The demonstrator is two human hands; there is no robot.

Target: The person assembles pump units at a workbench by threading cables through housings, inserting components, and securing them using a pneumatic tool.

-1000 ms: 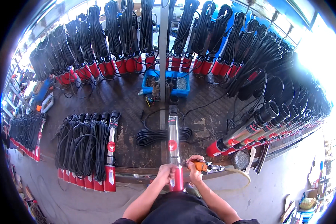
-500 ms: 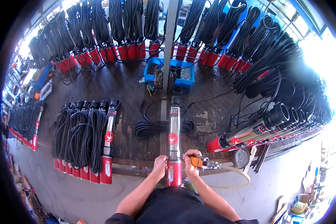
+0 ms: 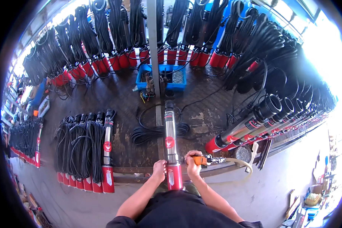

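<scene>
A long submersible pump (image 3: 170, 129), with a bright steel body and red lower end, lies lengthwise before me. Its red end points toward me and overhangs the bench edge. Closed against the left side of the pump, near the joint of steel and red, is my left hand (image 3: 160, 170); anything in its fingers is hidden. On the other side, my right hand (image 3: 193, 167) grips an orange air tool (image 3: 200, 160) with metal fittings and a pale hose (image 3: 248, 166). The tool's working tip is hidden by my fingers. Black coiled cable (image 3: 148, 134) lies beneath the pump's middle.
Finished-looking pumps with bundled cables lie in a row (image 3: 83, 152) at left. More pumps (image 3: 247, 127) lean at right, beside a round grey disc (image 3: 243, 153). Behind a metal post (image 3: 154, 49) stand a blue bin (image 3: 142, 72) of small parts and many upright pumps (image 3: 171, 55).
The view has shifted, so the pump and bench sit farther left in the picture. Both hands stay beside the pump's joint; the orange tool now lies more level.
</scene>
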